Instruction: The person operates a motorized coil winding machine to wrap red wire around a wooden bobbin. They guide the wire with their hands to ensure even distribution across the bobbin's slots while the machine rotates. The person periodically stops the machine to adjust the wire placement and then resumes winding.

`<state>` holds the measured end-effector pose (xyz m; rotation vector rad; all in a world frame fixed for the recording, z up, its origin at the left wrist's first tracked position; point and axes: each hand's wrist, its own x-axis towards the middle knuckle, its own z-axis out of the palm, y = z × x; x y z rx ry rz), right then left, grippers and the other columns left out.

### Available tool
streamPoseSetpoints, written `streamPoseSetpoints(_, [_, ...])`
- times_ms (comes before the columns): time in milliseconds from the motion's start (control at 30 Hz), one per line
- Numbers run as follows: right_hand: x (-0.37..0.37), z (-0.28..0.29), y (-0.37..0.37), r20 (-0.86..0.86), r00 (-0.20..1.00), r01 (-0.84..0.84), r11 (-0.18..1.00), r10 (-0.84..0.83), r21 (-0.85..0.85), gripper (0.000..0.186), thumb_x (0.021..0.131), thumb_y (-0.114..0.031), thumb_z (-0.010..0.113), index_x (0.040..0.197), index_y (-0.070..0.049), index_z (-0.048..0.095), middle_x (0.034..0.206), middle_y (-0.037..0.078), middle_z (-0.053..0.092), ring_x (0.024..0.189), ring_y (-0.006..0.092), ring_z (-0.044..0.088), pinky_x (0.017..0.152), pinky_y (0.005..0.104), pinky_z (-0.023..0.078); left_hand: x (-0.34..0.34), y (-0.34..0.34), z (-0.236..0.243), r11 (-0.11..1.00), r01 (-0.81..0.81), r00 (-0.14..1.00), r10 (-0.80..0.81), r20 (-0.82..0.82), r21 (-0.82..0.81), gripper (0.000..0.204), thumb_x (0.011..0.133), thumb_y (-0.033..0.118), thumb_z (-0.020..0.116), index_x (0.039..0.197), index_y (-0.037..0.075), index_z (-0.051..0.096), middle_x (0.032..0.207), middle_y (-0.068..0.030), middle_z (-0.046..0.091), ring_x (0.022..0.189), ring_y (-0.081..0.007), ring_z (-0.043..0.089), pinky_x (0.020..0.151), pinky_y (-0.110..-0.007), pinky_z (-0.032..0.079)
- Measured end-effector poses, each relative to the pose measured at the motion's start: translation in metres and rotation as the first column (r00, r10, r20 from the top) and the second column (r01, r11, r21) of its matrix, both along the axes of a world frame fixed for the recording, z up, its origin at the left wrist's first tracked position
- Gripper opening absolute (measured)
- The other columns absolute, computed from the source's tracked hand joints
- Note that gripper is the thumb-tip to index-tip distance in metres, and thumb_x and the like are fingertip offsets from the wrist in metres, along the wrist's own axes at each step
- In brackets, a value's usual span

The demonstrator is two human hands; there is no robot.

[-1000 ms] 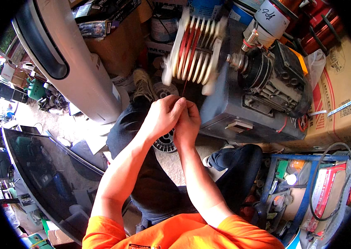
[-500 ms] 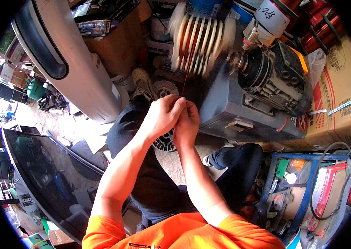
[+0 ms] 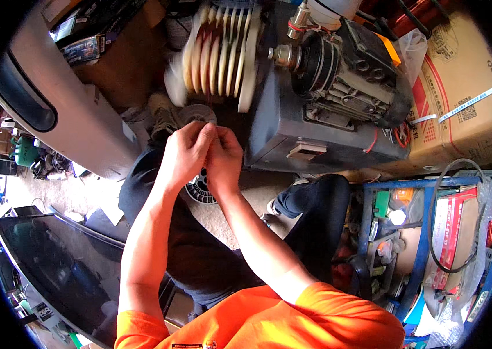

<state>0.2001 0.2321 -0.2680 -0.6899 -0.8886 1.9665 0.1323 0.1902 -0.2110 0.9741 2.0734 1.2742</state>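
Note:
Both hands meet above my knee, in front of a cream slotted winding former [image 3: 229, 58], its edges blurred as if turning. Dark red winding shows in its left slots. A thin red enamelled wire [image 3: 211, 109] runs from the former down to my fingertips. My left hand [image 3: 183, 153] is closed, thumb and forefinger pinched at the wire. Beside it, touching, my right hand [image 3: 226, 160] is closed too, its fingertips partly hidden behind the left thumb. Below them lies a black-and-silver spool [image 3: 200, 191], partly covered by my hands; a grey disc [image 3: 198, 113] sits beyond.
A dark electric motor [image 3: 347, 78] sits on a grey metal cabinet [image 3: 272, 125] right of the former. Cardboard boxes [image 3: 467, 110] stand behind it. A blue-framed rack [image 3: 426, 232] of parts is at right. At left are a tall grey appliance [image 3: 92, 125] and a dark curved panel [image 3: 60, 264].
The whole view has shifted, so hands, former and motor appear farther left and higher. Both hands stay together at the wire, and the former is blurred in both frames.

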Motion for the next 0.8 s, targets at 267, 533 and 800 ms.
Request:
streamPoseSetpoints(267, [0.0015, 0.0029, -0.0006, 0.116, 0.993, -0.011, 1.0, 0.009, 0.024, 0.013, 0.094, -0.014, 0.053, 0.092, -0.002, 0.058, 0.078, -0.002, 0.056, 0.065, 0.0043, 0.047, 0.056, 0.0207, 0.039, 0.0018, -0.002, 0.002, 0.999, -0.015, 1.0, 0.015, 0.005, 0.045, 0.031, 0.093, 0.023, 0.052, 0.092, -0.007, 0.059, 0.074, -0.0058, 0.059, 0.071, -0.0087, 0.05, 0.064, -0.027, 0.045])
streamPoseSetpoints(533, [-0.0018, 0.0076, -0.0022, 0.062, 0.998, 0.008, 1.0, -0.009, 0.01, 0.016, 0.095, -0.017, 0.054, 0.091, -0.002, 0.058, 0.071, -0.004, 0.053, 0.058, 0.0019, 0.042, 0.049, 0.019, 0.034, 0.0011, -0.0022, -0.0003, 0.997, -0.011, 1.0, 0.011, 0.007, 0.075, 0.031, 0.094, 0.025, 0.052, 0.09, -0.005, 0.059, 0.07, -0.0057, 0.058, 0.067, -0.0078, 0.05, 0.06, -0.027, 0.045])
streamPoseSetpoints(800, [0.0009, 0.0071, -0.0025, 0.007, 1.0, -0.013, 1.0, 0.013, 0.005, 0.016, 0.094, -0.017, 0.055, 0.091, -0.003, 0.058, 0.071, -0.004, 0.053, 0.058, 0.0024, 0.043, 0.049, 0.0195, 0.034, 0.0008, -0.0023, -0.0009, 0.998, -0.007, 0.999, 0.005, 0.034, 0.066, 0.031, 0.094, 0.025, 0.052, 0.087, -0.005, 0.059, 0.069, -0.0049, 0.057, 0.066, -0.0075, 0.049, 0.059, -0.027, 0.044])
